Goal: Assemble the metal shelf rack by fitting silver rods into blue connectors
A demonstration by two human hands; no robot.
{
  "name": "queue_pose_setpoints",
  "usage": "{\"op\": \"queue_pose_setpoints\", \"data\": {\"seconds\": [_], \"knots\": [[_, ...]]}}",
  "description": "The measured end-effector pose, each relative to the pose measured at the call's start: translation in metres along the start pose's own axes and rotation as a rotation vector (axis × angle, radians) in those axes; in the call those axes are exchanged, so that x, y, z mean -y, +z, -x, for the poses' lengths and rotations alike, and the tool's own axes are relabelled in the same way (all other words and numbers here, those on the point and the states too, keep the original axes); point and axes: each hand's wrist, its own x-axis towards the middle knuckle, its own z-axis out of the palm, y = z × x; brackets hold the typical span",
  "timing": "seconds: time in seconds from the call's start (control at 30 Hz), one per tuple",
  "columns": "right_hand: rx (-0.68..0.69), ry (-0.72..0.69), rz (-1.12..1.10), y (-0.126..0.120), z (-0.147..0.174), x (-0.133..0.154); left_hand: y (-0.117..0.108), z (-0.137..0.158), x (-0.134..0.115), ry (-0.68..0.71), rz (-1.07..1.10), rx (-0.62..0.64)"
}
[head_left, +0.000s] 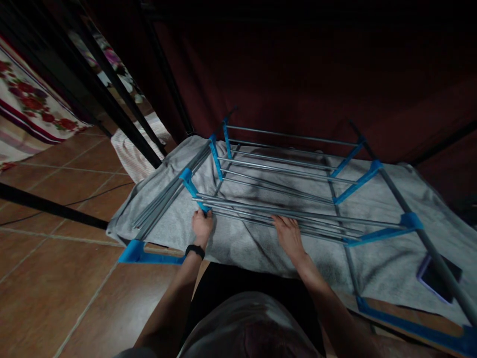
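A rack of grey metal rods and blue plastic brackets lies across a grey blanket (246, 253) in front of me. My left hand (202, 226) is closed at the lower end of a left-side blue bracket (191, 187), where several rod ends meet it. Its fingertips are partly hidden there. Over to the right, my right hand (288, 233) is closed on a metal rod (316, 229) near the middle of its length. Other rods run close alongside, just above that hand. On the right side, another blue bracket (383, 233) receives the rods' far ends.
Several loose rods (164, 201) lie along the rack's left side. A phone (432, 276) rests on the blanket at the right, partly behind a tube. Black bars (55, 206) cross above the tiled floor (85, 288) at left. Dark red fabric (283, 74) hangs behind.
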Motion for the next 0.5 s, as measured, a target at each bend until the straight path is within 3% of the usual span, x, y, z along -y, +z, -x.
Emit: {"op": "queue_pose_setpoints", "data": {"seconds": [0.13, 0.3, 0.4, 0.5], "knots": [[-0.066, -0.06, -0.064, 0.0, 0.005, 0.005, 0.004, -0.005, 0.009, 0.039, -0.046, -0.008], [-0.159, -0.091, -0.149, 0.016, 0.038, 0.008, 0.016, -0.022, 0.024, 0.111, -0.016, 0.019], [-0.091, -0.068, -0.177, 0.028, 0.055, 0.011, 0.018, -0.023, 0.025, 0.11, 0.016, -0.003], [0.03, -0.022, -0.156, 0.033, 0.05, 0.014, 0.014, -0.019, 0.02, 0.085, 0.069, -0.036]]}}
